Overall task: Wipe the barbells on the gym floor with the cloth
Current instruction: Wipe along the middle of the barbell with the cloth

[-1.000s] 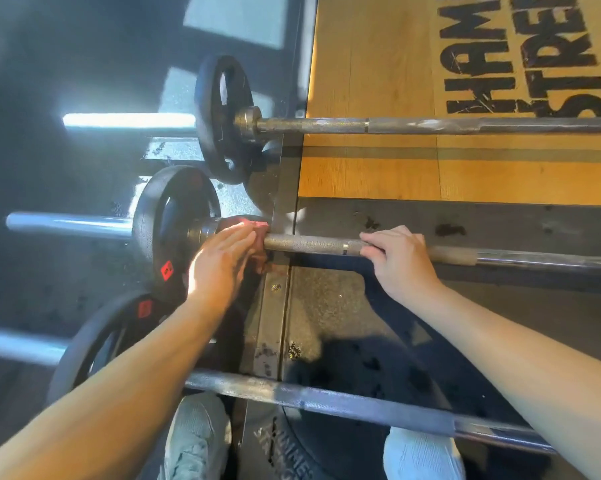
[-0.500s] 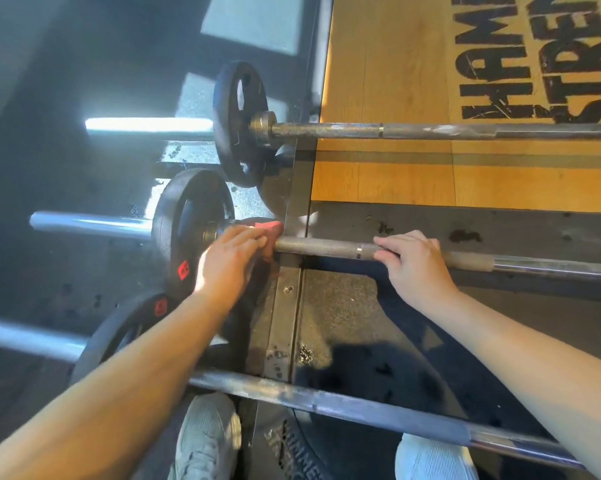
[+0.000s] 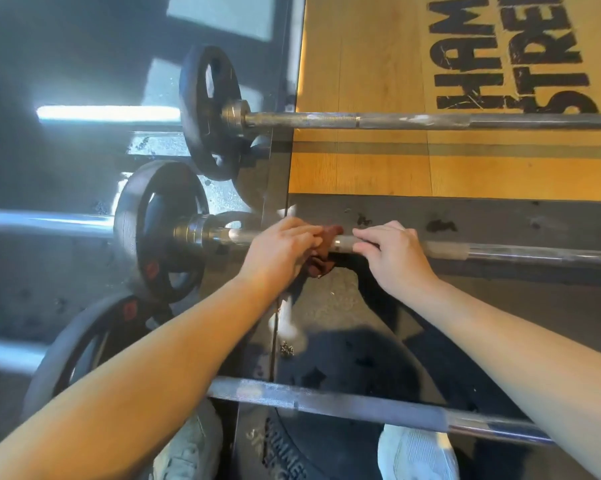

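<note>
Left hand (image 3: 281,251) is wrapped over the middle barbell (image 3: 517,252) with the dark red cloth (image 3: 321,265) bunched under the fingers, and a bit of it hangs down below the bar. Right hand (image 3: 392,254) sits just to the right, fingers curled over the top of the same bar, nearly touching the cloth. The black plate (image 3: 160,230) is off to the left of the left hand, at the bar's end. Handling-wise, the cloth is soft and floppy, so I'd say wad it right around the steel or it'll slip off. The bar is stiff, heavy with that plate on, and round, so my guess is it wants to roll unless the other hand pins it. The rough grip section probably snags the fabric more than the shiny stretch further right. The near barbell (image 3: 326,405) lies closer to the body than both hands, and the far barbell (image 3: 396,120) lies beyond them.
</note>
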